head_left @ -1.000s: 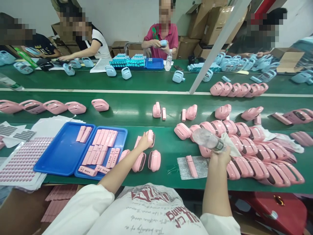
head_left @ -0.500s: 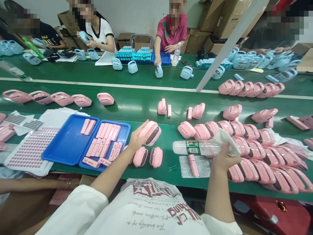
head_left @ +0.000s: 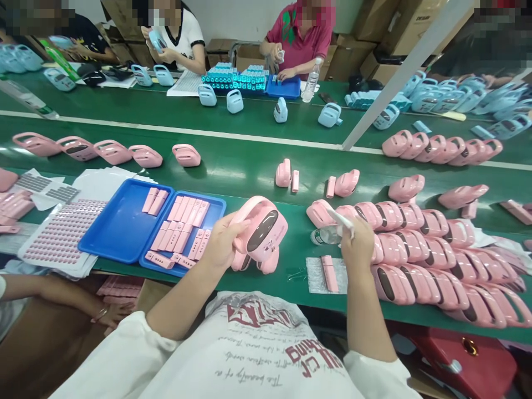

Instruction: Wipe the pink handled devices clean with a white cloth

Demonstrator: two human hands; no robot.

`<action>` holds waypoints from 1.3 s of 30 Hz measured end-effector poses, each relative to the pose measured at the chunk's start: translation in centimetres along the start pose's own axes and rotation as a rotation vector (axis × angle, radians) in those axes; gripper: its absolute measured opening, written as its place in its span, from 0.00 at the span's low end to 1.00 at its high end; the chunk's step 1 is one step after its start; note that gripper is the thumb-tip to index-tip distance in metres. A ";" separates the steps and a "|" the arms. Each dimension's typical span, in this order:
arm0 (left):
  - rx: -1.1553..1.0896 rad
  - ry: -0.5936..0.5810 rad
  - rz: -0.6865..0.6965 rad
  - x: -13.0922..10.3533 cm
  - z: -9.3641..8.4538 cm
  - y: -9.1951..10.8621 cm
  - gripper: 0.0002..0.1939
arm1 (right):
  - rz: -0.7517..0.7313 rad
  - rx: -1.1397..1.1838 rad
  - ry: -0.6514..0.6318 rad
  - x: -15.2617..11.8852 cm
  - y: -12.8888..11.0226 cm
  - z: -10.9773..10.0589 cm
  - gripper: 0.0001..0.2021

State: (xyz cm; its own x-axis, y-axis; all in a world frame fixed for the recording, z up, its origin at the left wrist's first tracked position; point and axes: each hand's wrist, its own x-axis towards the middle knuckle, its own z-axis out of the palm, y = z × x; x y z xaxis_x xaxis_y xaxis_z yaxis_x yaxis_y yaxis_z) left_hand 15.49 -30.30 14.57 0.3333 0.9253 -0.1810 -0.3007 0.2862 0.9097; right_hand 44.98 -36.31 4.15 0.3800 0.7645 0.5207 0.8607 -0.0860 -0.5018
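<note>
My left hand is closed round the handle of a pink case, lifted with its dark oval window facing up. Beneath it, other pink cases stand on the green table, partly hidden. My right hand pinches a white cloth, seen nearly edge-on. Just left of that hand a clear plastic bottle lies on its side, partly covered. A pink bar rests on a sheet of bubble wrap nearer me. Rows of pink cases fill the table to the right.
Two blue trays with pink bars stand at the left, beside sticker sheets. A white post rises from the far belt. Several people work across the table, and a neighbour's hand shows at lower left.
The pink case in my left hand is lifted and turned so its window shows. My right hand has moved left with the cloth. Across the table, a person's hand has left a blue case.
</note>
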 end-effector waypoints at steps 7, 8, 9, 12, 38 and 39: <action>-0.098 0.007 -0.133 -0.5 2.6 0.6 0.22 | 0.137 0.406 -0.104 0.9 -11.9 -1.2 0.24; -0.110 0.042 -0.121 -0.5 2.9 0.5 0.21 | 0.001 0.478 -0.146 0.4 -13.3 -0.9 0.22; -0.128 0.069 -0.107 -0.5 3.0 0.4 0.20 | -0.156 0.521 -0.161 -0.2 -14.4 -0.7 0.22; -0.153 0.081 -0.126 -0.3 3.2 0.1 0.15 | -0.591 0.518 -0.179 -1.8 -15.9 -0.2 0.23; -0.301 0.162 -0.246 1.4 3.0 -0.4 0.15 | 0.097 0.879 -0.264 -2.6 -12.6 1.8 0.28; -0.303 0.170 -0.272 1.6 3.0 -0.3 0.15 | 0.259 1.014 -0.302 -2.4 -12.6 2.1 0.30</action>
State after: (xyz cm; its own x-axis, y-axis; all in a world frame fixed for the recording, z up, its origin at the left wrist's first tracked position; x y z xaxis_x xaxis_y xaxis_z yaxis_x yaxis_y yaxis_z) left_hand 18.77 -29.65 15.17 0.2921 0.8267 -0.4809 -0.4791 0.5617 0.6745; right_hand 32.56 -35.73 7.80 0.2914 0.9364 0.1956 0.0341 0.1942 -0.9804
